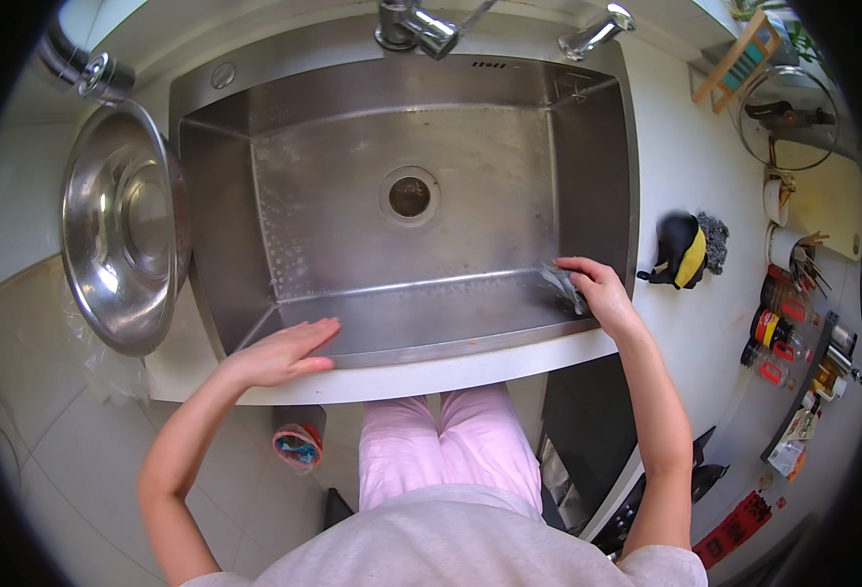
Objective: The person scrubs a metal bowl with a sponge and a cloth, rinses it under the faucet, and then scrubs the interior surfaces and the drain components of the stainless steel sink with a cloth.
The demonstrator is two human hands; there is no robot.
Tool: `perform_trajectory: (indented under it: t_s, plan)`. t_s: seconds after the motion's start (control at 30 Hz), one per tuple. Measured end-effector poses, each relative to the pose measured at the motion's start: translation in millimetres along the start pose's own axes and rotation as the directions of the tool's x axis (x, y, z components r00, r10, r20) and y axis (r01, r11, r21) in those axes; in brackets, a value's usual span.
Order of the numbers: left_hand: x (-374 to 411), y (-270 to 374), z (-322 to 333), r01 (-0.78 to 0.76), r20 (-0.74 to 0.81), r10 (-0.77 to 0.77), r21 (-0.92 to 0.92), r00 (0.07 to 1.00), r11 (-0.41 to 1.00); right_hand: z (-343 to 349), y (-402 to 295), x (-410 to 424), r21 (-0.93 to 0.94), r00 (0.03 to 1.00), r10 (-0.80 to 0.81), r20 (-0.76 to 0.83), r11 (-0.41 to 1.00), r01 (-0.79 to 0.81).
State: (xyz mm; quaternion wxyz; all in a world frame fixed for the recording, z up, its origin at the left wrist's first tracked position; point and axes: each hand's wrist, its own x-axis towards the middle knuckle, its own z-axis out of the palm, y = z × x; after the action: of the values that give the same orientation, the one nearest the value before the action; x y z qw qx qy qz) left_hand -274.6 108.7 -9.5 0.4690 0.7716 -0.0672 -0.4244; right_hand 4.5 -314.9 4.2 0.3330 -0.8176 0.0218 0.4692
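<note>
In front of me is a stainless steel sink (313,205) with a round drain (409,197) in its floor. Water drops dot the floor's left part. My left hand (284,356) lies flat at the front left rim, thumb apart from the fingers, holding nothing. At the front right corner my right hand (599,293) grips a thin grey cloth (566,287), which touches the inner front wall. Its lower part spreads down that wall. A small orange speck (472,343) lies on the front rim.
A steel basin (86,242) leans on its side left of the sink. A chrome faucet (431,33) and soap dispenser (596,33) stand behind. On the right counter are a black-and-yellow cloth item (684,253), a grey scouring pad (714,238) and several bottles (775,330).
</note>
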Motion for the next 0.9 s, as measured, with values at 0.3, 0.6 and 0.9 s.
perform_trajectory:
  t_s: [0.3,0.6,0.9]
  plan:
    - [264,181,60,-0.04,0.016,0.042,-0.113,0.999,0.993,-31,-23,-13,0.389,0.969,-0.195,-0.153,0.889,0.24]
    - [321,156,26,0.049,-0.203,-0.183,-0.533,0.962,0.845,-50,-11,3,0.84,0.98,-0.162,-0.116,0.511,0.184]
    - [299,113,-33,-0.126,-0.676,-0.109,-0.288,0.729,0.949,-59,-34,29,-0.568,0.594,-0.787,-0.168,0.57,0.594]
